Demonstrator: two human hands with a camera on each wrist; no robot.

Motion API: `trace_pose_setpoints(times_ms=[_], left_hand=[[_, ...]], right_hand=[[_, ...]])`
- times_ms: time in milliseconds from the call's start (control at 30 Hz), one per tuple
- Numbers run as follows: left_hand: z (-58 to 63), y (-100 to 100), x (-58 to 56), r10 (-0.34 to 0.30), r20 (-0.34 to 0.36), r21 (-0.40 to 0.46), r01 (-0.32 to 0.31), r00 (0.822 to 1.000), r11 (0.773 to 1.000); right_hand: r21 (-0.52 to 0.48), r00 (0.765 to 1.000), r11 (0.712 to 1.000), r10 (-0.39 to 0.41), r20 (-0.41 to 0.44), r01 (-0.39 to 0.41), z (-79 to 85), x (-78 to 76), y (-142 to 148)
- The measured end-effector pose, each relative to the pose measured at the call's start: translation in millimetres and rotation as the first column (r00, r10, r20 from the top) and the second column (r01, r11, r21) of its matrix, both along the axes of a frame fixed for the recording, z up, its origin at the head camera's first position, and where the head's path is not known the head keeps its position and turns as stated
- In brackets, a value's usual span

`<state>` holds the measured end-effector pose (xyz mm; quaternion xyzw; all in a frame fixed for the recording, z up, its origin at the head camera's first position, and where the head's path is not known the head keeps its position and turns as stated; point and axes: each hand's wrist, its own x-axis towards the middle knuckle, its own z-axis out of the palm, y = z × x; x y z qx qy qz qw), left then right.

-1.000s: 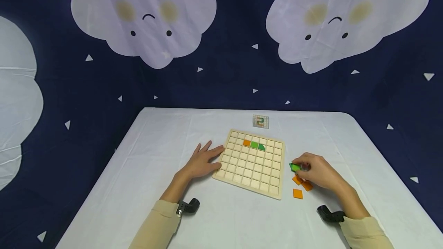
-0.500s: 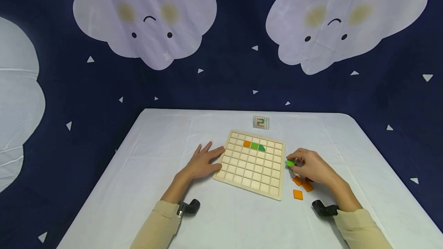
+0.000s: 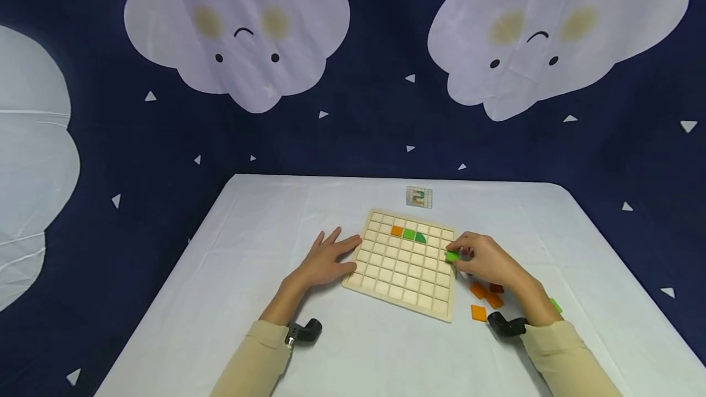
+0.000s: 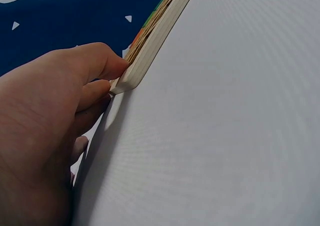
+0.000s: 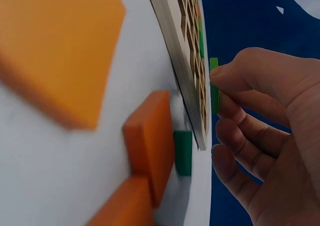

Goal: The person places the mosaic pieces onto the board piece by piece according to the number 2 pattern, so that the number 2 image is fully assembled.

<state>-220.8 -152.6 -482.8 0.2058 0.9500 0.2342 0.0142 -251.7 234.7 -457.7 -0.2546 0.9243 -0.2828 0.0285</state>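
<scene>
My right hand [image 3: 488, 259] pinches a light green tile [image 3: 451, 257] between thumb and fingertips, over the right edge of a wooden grid board [image 3: 399, 277]. In the right wrist view the tile [image 5: 214, 88] is seen edge-on, raised above the board. The left hand [image 3: 325, 262] has its fingers spread, with thumb and index finger touching the board's left edge. One row near the board's far side bears an orange square tile [image 3: 397, 231], a green square tile [image 3: 409, 234] and a dark green rounded tile [image 3: 421, 238] side by side.
Several orange tiles [image 3: 478, 313] lie right of the board, beneath the right forearm. A dark green tile [image 5: 183, 153] lies close to the board's edge. Another green tile [image 3: 555, 306] shows beyond the right wrist. A small patterned card [image 3: 419, 197] lies behind the board.
My right hand has moved left and away from me with the green tile, from the loose tiles to the board's right edge. The left hand stays at the board.
</scene>
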Motion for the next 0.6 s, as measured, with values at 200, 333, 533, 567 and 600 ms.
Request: trace_pose_setpoints(times_ms=[200, 333, 533, 567, 600], left_hand=[[-0.5, 0.6, -0.6, 0.008, 0.005, 0.003, -0.008, 1.000, 1.000], [-1.8, 0.0, -1.5, 0.003, -0.003, -0.003, -0.003, 1.000, 1.000], [-3.2, 0.3, -1.5, 0.008, -0.004, -0.007, -0.008, 1.000, 1.000], [-3.4, 0.5, -1.4, 0.008, -0.002, -0.008, -0.008, 1.000, 1.000], [-3.4, 0.7, -1.2, 0.007, 0.000, -0.009, -0.007, 1.000, 1.000]], right_hand=[[-0.026, 0.999, 1.000, 0.006, 0.034, -0.005, 3.3, -6.6, -8.9], [-0.020, 0.999, 1.000, 0.005, 0.048, -0.004, 3.3, -11.4, -13.2], [-0.031, 0.999, 0.999, 0.014, 0.050, -0.012, 0.5, -15.3, -17.0], [-0.035, 0.999, 0.999, 0.016, 0.052, -0.014, 0.4, -15.6, -17.3], [-0.037, 0.998, 0.999, 0.018, 0.052, -0.016, 0.2, -15.8, -17.5]])
